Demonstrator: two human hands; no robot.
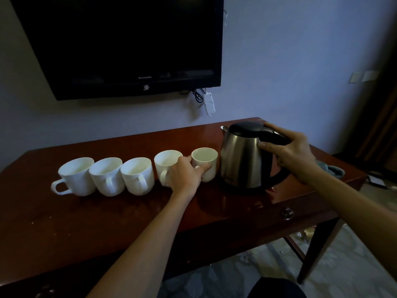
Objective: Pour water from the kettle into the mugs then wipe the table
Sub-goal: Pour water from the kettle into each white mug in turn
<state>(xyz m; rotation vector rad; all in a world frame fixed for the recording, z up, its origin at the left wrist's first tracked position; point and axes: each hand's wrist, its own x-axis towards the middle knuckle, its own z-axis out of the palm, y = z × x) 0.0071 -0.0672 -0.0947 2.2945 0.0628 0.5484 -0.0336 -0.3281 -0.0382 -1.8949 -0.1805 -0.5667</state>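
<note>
Several white mugs (137, 175) stand in a row along the dark wooden table (214, 134). My left hand (185, 174) grips the rightmost mug (205, 159), thumb across its front. Just right of it stands a steel kettle (240, 160) with a black lid and handle, on its black base. My right hand (294, 153) is curled around the kettle's handle near the top. A blue-grey cloth (332, 169) lies on the table behind my right wrist, partly hidden.
A dark television (120, 44) hangs on the wall above the table, with a white power strip (209, 103) dangling below it. The table's right edge and leg (320, 250) drop off to a patterned floor. A drawer knob (287, 212) sits on the table front.
</note>
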